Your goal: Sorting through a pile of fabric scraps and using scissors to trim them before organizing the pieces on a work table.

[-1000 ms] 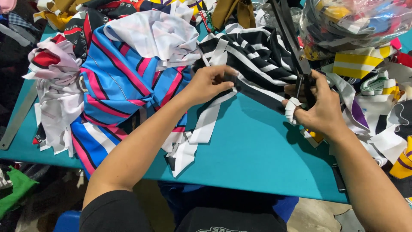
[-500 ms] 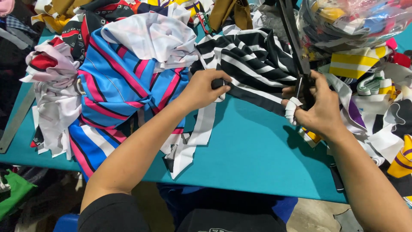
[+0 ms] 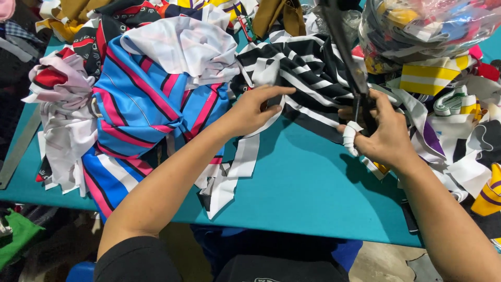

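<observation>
**Two hands at the striped cloth on the teal table**

The person's left hand (image 3: 255, 108) lies on the near edge of a crumpled black-and-white striped piece of fabric (image 3: 308, 78), fingers (image 3: 279, 91) stretched forward and the thumb tucked under, pinching the cloth flat against the teal table top (image 3: 302, 193). The right hand (image 3: 383, 133) is closed around the dark handles of a large pair of scissors (image 3: 349, 62), whose long blades run up and away over the striped fabric; one finger of that hand is wrapped in white tape. The striped cloth sits in the middle of the table, between the two hands, with a loose white-and-black strip (image 3: 235, 167) trailing from it toward the table's near edge.

Just left of the left forearm lies a bunched blue garment with pink and white stripes (image 3: 141, 115), and a white cloth (image 3: 182, 47) is heaped on top of it. To the right, a clear plastic bag stuffed with coloured scraps (image 3: 428, 26) stands above a pile of yellow, white and purple offcuts (image 3: 459, 104).
</observation>
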